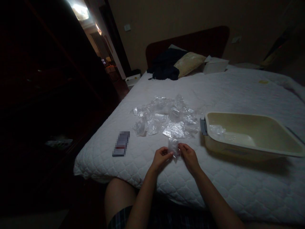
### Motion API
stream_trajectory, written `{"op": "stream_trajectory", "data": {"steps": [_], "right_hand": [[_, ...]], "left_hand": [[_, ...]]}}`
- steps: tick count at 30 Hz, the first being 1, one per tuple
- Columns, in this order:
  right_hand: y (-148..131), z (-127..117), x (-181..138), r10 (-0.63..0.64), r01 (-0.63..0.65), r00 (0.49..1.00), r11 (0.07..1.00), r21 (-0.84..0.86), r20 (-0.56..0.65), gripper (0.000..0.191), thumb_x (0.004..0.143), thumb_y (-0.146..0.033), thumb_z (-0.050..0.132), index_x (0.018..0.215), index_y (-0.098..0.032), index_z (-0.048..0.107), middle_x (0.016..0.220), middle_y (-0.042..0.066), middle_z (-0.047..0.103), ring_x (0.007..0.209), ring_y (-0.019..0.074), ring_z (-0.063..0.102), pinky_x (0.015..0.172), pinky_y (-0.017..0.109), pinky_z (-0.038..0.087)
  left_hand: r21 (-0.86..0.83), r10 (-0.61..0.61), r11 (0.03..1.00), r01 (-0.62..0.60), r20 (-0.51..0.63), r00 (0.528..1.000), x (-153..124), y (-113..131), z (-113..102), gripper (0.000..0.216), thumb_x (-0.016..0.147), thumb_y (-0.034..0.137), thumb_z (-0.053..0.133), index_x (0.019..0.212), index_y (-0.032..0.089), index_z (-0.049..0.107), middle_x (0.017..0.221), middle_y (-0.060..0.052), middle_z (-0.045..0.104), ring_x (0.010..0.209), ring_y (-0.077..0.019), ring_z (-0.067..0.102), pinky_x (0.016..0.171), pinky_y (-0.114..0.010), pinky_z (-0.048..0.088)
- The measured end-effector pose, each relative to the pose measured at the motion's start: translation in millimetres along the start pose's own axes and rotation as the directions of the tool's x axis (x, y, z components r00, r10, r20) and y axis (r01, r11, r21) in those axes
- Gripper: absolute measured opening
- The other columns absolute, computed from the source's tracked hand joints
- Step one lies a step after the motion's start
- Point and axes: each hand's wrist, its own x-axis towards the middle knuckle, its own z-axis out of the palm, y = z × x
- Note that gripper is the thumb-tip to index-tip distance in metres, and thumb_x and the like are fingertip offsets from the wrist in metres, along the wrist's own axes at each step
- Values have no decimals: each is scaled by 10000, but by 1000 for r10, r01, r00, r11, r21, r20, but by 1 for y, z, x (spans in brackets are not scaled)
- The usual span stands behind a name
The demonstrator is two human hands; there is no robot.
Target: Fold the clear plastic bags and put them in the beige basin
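A small clear plastic bag (173, 147) is held between my two hands, just above the white quilted bed cover. My left hand (162, 157) pinches its left side, with the thumb on the near face. On the other side my right hand (189, 155) grips the right edge between thumb and fingers. Directly beyond lies a loose spread of several crumpled clear plastic bags (175, 128), glinting in the dim light. Whether the held bag has anything inside, I cannot tell.
A cream plastic tub (240, 149) with grey handles stands at the right, some clear plastic (217, 129) inside it. At the left lies a blurred-out flat dark object (121, 144). Dark cloth (166, 65), a beige pillow (189, 63) and a white box (215, 65) sit near the headboard.
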Motion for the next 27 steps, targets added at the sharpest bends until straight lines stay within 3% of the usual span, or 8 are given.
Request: {"op": "stream_trajectory", "data": {"steps": [6, 12, 18, 22, 27], "right_hand": [[5, 3, 1, 35, -35, 999, 999, 14, -7, 380, 554, -424, 718, 824, -172, 628, 764, 43, 654, 683, 181, 591, 608, 283, 457], [5, 1, 1, 10, -11, 1000, 1000, 26, 17, 318, 590, -413, 695, 761, -160, 610, 703, 37, 642, 652, 178, 582, 568, 267, 446], [0, 0, 4, -15, 19, 998, 998, 67, -65, 337, 568, -424, 708, 767, -170, 611, 700, 34, 648, 648, 178, 590, 568, 274, 458], [-28, -4, -1, -96, 96, 990, 995, 2, -100, 319, 554, -435, 710, 720, -177, 622, 670, 27, 635, 636, 181, 589, 565, 280, 462], [-100, -30, -8, -240, 224, 959, 968, -114, -152, 297, 525, -402, 733, 710, -192, 633, 694, 32, 642, 675, 189, 591, 614, 303, 476]], "left_hand": [[9, 2, 1000, -2, -9, 1000, 0, 0, 0, 305, 526, 338, 755, 711, 129, 632, 648, -27, 621, 597, -116, 554, 582, -224, 421], [-12, -24, 1000, 24, -6, 1000, 1, 0, 0, 321, 512, 328, 765, 728, 133, 629, 655, -25, 614, 611, -120, 557, 580, -226, 422], [-38, -64, 997, 63, -40, 997, -2, 5, 1, 369, 487, 333, 776, 764, 153, 612, 673, -28, 629, 617, -137, 589, 617, -264, 453], [14, 3, 1000, -3, -30, 1000, -2, 4, -1, 305, 542, 347, 746, 737, 155, 612, 640, -30, 638, 614, -138, 600, 630, -263, 451], [33, 39, 999, -38, -30, 999, 1, -4, -4, 255, 586, 323, 725, 746, 162, 609, 676, -29, 647, 627, -126, 601, 628, -245, 449]]}}
